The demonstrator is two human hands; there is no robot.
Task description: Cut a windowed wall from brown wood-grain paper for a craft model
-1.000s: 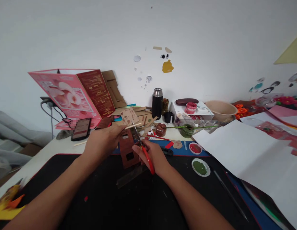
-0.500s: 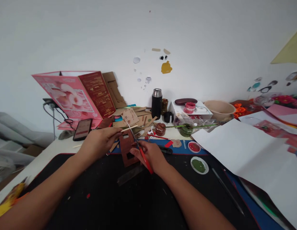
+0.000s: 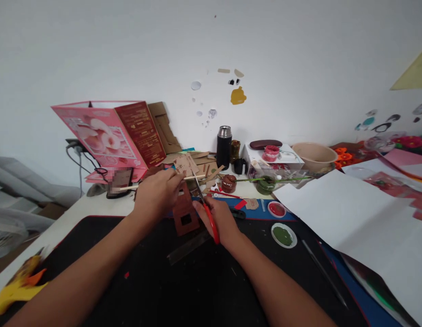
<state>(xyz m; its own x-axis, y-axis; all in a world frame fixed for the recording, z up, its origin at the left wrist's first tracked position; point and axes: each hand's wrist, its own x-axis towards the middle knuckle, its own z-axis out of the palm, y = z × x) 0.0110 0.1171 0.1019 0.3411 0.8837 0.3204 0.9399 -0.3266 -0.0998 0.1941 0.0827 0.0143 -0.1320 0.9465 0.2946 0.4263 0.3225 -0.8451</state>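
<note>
My left hand [image 3: 158, 190] is closed around a thin pale wooden stick [image 3: 129, 187], whose ends stick out on both sides. In my right hand [image 3: 221, 219] are scissors with red handles [image 3: 211, 223], their blades pointing up and left. The stick's right end lies at the blades. Beneath and between my hands a brown cardboard piece [image 3: 183, 211] with square cut-outs rests on the black mat [image 3: 146, 281]. A dark, see-through ruler [image 3: 186, 249] lies just below it.
Behind my hands are cardboard scraps [image 3: 185, 164], a black flask [image 3: 224, 150] and a jar of brown paint [image 3: 228, 183]. A lid of green paint [image 3: 283, 235] sits right, near white paper [image 3: 326, 204]. A phone [image 3: 119, 181] and pink box [image 3: 105, 136] stand left.
My left hand has moved right, closer to the scissors, and more of the stick shows on its left. My right hand with the scissors has shifted slightly right. The view has turned a little.
</note>
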